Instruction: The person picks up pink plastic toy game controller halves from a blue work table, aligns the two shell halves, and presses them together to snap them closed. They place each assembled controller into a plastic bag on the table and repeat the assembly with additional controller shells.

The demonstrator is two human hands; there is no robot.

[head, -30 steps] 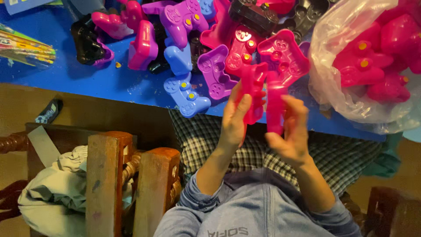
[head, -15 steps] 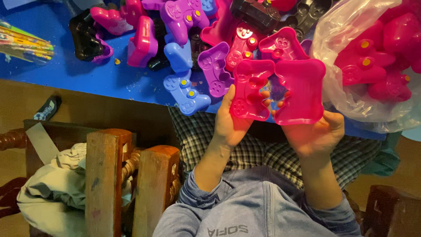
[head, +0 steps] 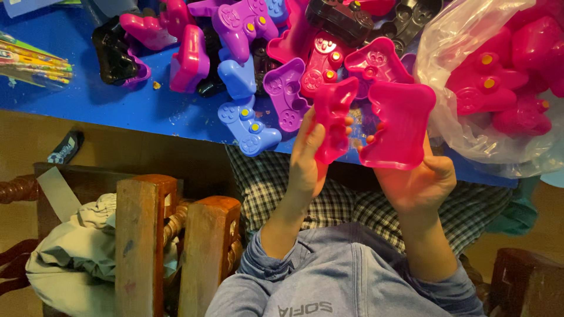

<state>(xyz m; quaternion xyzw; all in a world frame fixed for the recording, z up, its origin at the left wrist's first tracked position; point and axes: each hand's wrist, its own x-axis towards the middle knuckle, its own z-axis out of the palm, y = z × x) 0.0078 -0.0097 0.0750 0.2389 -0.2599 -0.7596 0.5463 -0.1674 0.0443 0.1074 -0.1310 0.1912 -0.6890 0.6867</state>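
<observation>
Clear bag (head: 464, 126) of pink shells cut off at right edge. Right hand (head: 420, 182) fingers mostly hidden behind pink shell half (head: 398, 126). Top pile cropped.

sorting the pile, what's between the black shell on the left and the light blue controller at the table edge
A pink shell lies between the black shell and the blue controller, head view.
</observation>
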